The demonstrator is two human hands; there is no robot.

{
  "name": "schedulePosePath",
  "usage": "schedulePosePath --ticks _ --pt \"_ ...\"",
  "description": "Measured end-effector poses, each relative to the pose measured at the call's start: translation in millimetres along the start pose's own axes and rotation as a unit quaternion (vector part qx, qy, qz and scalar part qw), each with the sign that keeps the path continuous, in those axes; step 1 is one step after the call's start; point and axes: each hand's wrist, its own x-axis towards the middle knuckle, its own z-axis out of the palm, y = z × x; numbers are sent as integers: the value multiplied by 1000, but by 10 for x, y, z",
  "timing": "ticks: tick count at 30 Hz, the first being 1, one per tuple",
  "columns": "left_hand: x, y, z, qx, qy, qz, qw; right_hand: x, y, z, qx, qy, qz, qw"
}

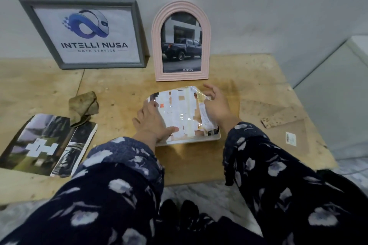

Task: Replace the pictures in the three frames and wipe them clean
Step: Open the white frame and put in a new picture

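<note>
A white frame (191, 141) lies flat on the wooden table (195, 163) in front of me, with a glossy picture (179, 111) laid over it. My left hand (152, 120) presses on the picture's left side, thumb along its lower edge. My right hand (216, 103) rests on the picture's right edge, fingers spread. A grey frame (87, 34) with a logo print leans on the wall at back left. A pink arched frame (181, 42) showing a dark pickup truck stands beside it. A crumpled brown cloth (83, 106) lies to the left.
Two loose photo prints (47, 145) lie at the table's left front. A brown backing board (290, 137) with a sticker and a small cork-like piece (268, 122) sit to the right. A white cabinet (338, 93) stands past the table's right edge.
</note>
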Motion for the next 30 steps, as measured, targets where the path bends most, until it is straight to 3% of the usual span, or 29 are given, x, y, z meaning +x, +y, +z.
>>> schedulePosePath --ticks 6,10,14,21,30 --pt "-117 -36 -185 -159 114 -2 981 4 -301 -95 102 -24 24 994" --pt "-161 -71 -401 -238 179 -9 955 -40 -554 -22 48 -31 2 998" --pt "-312 -351 -637 -221 226 -33 948 -67 -732 290 -2 -67 -5 998" --pt "-536 -1307 -1102 -211 298 -127 922 -245 -1141 1487 -43 -132 -88 986" --pt "-753 -2971 -1606 -190 325 -202 904 -655 -1489 3348 -145 -204 -175 952"
